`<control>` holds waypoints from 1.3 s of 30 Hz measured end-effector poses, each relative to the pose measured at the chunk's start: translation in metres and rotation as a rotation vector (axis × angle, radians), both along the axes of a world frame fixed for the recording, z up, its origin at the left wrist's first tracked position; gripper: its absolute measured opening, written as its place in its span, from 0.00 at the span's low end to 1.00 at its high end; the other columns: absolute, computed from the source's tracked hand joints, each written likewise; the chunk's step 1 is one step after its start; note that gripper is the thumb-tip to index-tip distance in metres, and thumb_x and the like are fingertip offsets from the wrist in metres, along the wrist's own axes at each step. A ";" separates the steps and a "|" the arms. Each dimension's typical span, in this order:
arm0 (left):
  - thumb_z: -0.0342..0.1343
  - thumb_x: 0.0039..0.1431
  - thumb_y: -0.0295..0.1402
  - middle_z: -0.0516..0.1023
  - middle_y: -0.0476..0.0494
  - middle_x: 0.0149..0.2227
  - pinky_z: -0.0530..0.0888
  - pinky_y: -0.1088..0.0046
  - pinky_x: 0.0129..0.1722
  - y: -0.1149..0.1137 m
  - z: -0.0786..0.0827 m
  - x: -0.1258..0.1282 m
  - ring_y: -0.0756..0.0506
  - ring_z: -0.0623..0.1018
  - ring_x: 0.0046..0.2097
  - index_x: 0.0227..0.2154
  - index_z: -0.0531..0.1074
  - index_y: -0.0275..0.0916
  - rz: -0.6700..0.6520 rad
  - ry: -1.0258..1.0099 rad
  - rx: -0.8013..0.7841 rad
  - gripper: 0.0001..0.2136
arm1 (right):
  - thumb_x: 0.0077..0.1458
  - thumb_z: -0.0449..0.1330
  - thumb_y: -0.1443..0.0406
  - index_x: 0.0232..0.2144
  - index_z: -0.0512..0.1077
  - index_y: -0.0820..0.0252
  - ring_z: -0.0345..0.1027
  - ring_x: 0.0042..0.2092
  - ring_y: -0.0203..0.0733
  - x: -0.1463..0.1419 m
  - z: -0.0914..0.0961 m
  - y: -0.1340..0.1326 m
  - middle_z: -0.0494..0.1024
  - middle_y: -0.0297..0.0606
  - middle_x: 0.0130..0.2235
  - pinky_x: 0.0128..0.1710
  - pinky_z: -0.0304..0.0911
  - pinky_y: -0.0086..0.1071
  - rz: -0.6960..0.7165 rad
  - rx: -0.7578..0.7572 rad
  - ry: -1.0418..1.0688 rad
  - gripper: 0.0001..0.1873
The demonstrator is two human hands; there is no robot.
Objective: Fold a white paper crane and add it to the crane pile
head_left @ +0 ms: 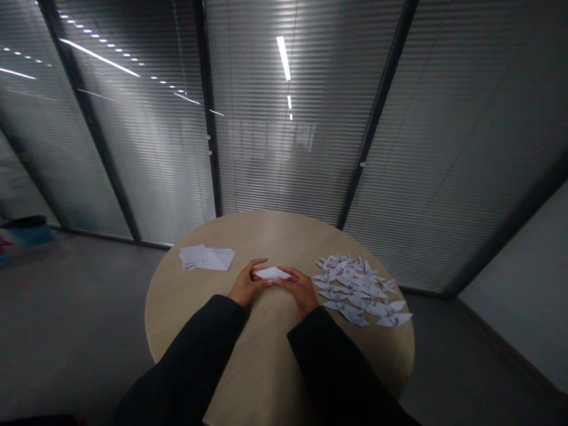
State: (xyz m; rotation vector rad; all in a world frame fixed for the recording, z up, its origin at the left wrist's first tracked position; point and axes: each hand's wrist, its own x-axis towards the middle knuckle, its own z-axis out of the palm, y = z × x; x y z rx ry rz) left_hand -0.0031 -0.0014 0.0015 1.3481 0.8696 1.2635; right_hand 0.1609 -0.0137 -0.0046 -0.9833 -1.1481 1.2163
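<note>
My left hand (247, 283) and my right hand (302, 290) meet over the middle of a round wooden table (261, 236). Between their fingertips they pinch a folded white paper piece (272, 273), a narrow diamond shape held just above the tabletop. To the left of my left hand lies a loose stack of white paper sheets (206, 258). Right of my right hand, a spread of several white origami cranes (355, 289) covers the table's right side, some overlapping.
Black sleeves cover both my forearms. Behind the table stand glass partitions with slatted blinds and dark metal frames. Grey floor surrounds the table. Some coloured objects (26, 235) sit low against the wall at far left.
</note>
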 end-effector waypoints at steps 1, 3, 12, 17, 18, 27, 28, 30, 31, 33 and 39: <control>0.70 0.32 0.38 0.79 0.45 0.31 0.72 0.71 0.33 0.000 0.000 0.000 0.47 0.77 0.31 0.44 0.71 0.35 -0.002 0.004 -0.009 0.31 | 0.33 0.71 0.60 0.37 0.75 0.59 0.74 0.35 0.46 -0.001 -0.001 0.000 0.80 0.36 0.31 0.39 0.68 0.38 0.017 0.020 -0.017 0.24; 0.70 0.33 0.39 0.80 0.42 0.32 0.73 0.69 0.35 0.000 0.000 0.001 0.45 0.78 0.32 0.36 0.73 0.34 0.000 -0.003 -0.030 0.24 | 0.36 0.69 0.61 0.38 0.75 0.58 0.73 0.35 0.45 -0.003 -0.003 0.001 0.79 0.35 0.32 0.39 0.68 0.38 0.034 0.071 -0.072 0.22; 0.70 0.35 0.36 0.80 0.43 0.26 0.74 0.69 0.32 0.003 -0.007 0.000 0.45 0.79 0.28 0.37 0.72 0.32 -0.014 -0.038 -0.074 0.24 | 0.52 0.61 0.64 0.42 0.77 0.48 0.66 0.47 0.42 -0.004 -0.013 0.001 0.68 0.37 0.41 0.50 0.64 0.38 -0.176 0.505 -0.520 0.14; 0.69 0.36 0.35 0.80 0.43 0.25 0.74 0.70 0.32 0.006 -0.013 -0.001 0.44 0.79 0.29 0.41 0.70 0.32 -0.012 -0.007 -0.069 0.26 | 0.53 0.60 0.66 0.42 0.77 0.48 0.65 0.49 0.42 -0.002 -0.016 0.005 0.67 0.38 0.44 0.53 0.61 0.39 -0.149 0.556 -0.548 0.13; 0.69 0.36 0.35 0.80 0.43 0.25 0.74 0.70 0.31 0.006 -0.014 -0.001 0.45 0.79 0.29 0.41 0.70 0.32 -0.014 -0.004 -0.066 0.26 | 0.53 0.60 0.67 0.41 0.77 0.48 0.65 0.49 0.42 -0.002 -0.016 0.005 0.67 0.38 0.45 0.54 0.60 0.39 -0.148 0.560 -0.550 0.13; 0.69 0.38 0.34 0.80 0.43 0.25 0.74 0.71 0.31 0.007 -0.015 -0.002 0.46 0.78 0.28 0.44 0.69 0.31 -0.040 0.006 -0.071 0.28 | 0.53 0.60 0.67 0.40 0.77 0.49 0.64 0.50 0.43 -0.002 -0.015 0.006 0.68 0.38 0.44 0.53 0.60 0.38 -0.139 0.570 -0.537 0.12; 0.69 0.38 0.34 0.80 0.43 0.25 0.74 0.71 0.31 0.007 -0.015 -0.002 0.46 0.78 0.28 0.44 0.69 0.31 -0.039 0.007 -0.071 0.28 | 0.53 0.60 0.66 0.40 0.78 0.49 0.64 0.50 0.43 -0.002 -0.015 0.005 0.68 0.38 0.44 0.53 0.60 0.38 -0.139 0.571 -0.534 0.12; 0.69 0.37 0.34 0.80 0.43 0.25 0.74 0.71 0.31 0.007 -0.015 -0.003 0.46 0.78 0.28 0.44 0.69 0.31 -0.040 0.012 -0.073 0.28 | 0.53 0.60 0.67 0.38 0.78 0.50 0.64 0.50 0.42 -0.002 -0.014 0.004 0.68 0.38 0.44 0.53 0.61 0.37 -0.141 0.572 -0.529 0.11; 0.69 0.37 0.34 0.80 0.43 0.26 0.74 0.70 0.31 0.007 -0.015 -0.003 0.46 0.78 0.28 0.44 0.69 0.31 -0.041 0.014 -0.074 0.28 | 0.53 0.60 0.67 0.38 0.78 0.50 0.64 0.50 0.42 -0.002 -0.013 0.004 0.68 0.38 0.44 0.53 0.61 0.37 -0.142 0.571 -0.529 0.11; 0.69 0.37 0.35 0.80 0.43 0.26 0.74 0.70 0.31 0.007 -0.014 -0.002 0.45 0.79 0.28 0.44 0.69 0.31 -0.044 0.012 -0.078 0.28 | 0.53 0.60 0.67 0.37 0.78 0.50 0.65 0.49 0.41 -0.001 -0.012 0.004 0.69 0.38 0.44 0.52 0.61 0.36 -0.142 0.570 -0.525 0.11; 0.70 0.34 0.34 0.80 0.41 0.26 0.75 0.69 0.31 0.003 -0.010 0.000 0.45 0.79 0.28 0.42 0.69 0.31 -0.041 -0.042 -0.125 0.29 | 0.52 0.60 0.68 0.33 0.79 0.51 0.66 0.47 0.40 0.001 -0.012 0.005 0.70 0.38 0.42 0.50 0.62 0.35 -0.109 0.580 -0.505 0.09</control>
